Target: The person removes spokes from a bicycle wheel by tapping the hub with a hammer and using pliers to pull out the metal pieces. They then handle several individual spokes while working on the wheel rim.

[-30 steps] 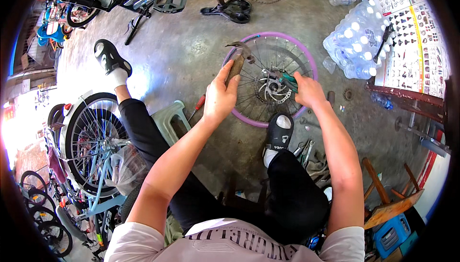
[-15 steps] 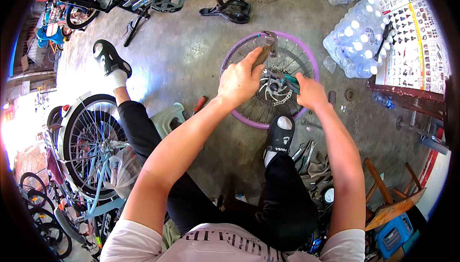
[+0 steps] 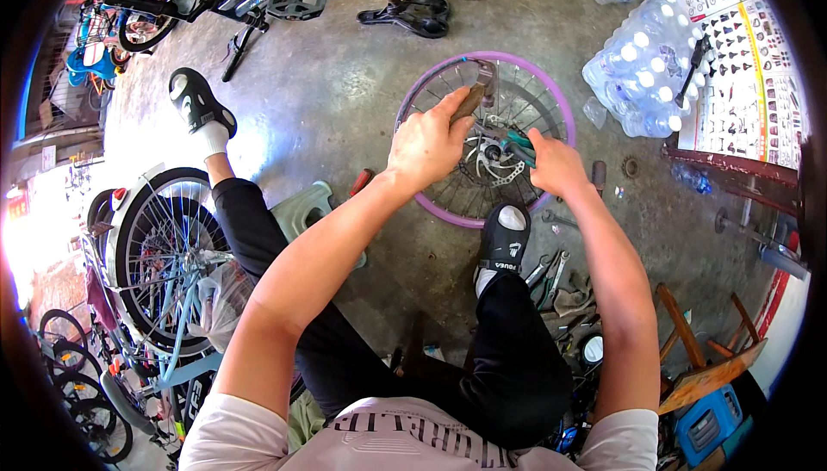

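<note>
A bicycle wheel [image 3: 564,101] with a purple rim lies flat on the concrete floor, its hub and silver disc brake rotor [image 3: 508,176] facing up. My left hand [image 3: 426,145] is closed round the wooden handle of a hammer [image 3: 485,83], index finger stretched along it; the metal head hangs over the far part of the wheel. In my right hand [image 3: 556,164] are pliers [image 3: 519,147] with green handles, their jaws at the hub beside the rotor. What the jaws grip is too small to make out. My right shoe [image 3: 504,243] is against the wheel's near rim.
Wrenches and other tools [image 3: 551,281] lie right of my right leg. A red-handled tool [image 3: 361,182] and a grey-green plastic stool [image 3: 301,213] are on the left. Wrapped water bottles [image 3: 642,66] stand to the right. A bicycle saddle [image 3: 413,15] hangs beyond the wheel; a wooden stool [image 3: 711,376] sits near right.
The hammer head has dropped slightly over the wheel. The pliers' handles have shifted a little, still at the hub. Both hands keep their holds.
</note>
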The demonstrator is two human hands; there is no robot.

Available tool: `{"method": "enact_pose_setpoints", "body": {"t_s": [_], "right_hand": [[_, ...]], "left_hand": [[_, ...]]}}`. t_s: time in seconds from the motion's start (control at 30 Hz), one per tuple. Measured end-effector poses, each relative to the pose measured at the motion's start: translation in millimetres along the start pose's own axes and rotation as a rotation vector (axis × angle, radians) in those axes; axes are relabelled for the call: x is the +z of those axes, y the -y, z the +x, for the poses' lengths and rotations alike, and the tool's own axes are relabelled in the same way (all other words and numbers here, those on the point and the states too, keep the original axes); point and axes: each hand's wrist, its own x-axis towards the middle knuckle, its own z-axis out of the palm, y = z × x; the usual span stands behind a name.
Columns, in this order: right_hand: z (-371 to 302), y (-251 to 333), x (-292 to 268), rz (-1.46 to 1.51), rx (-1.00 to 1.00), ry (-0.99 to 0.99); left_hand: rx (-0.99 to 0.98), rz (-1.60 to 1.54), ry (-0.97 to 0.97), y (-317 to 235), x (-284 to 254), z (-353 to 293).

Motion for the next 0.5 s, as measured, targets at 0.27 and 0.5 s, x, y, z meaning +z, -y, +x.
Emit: {"method": "enact_pose_setpoints", "body": {"t_s": [0.27,0.5], "right_hand": [[1.1,-3.6,-7.5,-0.032,-0.005,-0.038],[-4.5,0.1,-5.6,-0.042,-0.010,-0.062]], "left_hand": [[-0.015,-0.008,0.004,0.9,-0.7,-2.0],[0.008,-0.008,0.001,8.3,8.7,-2.5]]}}
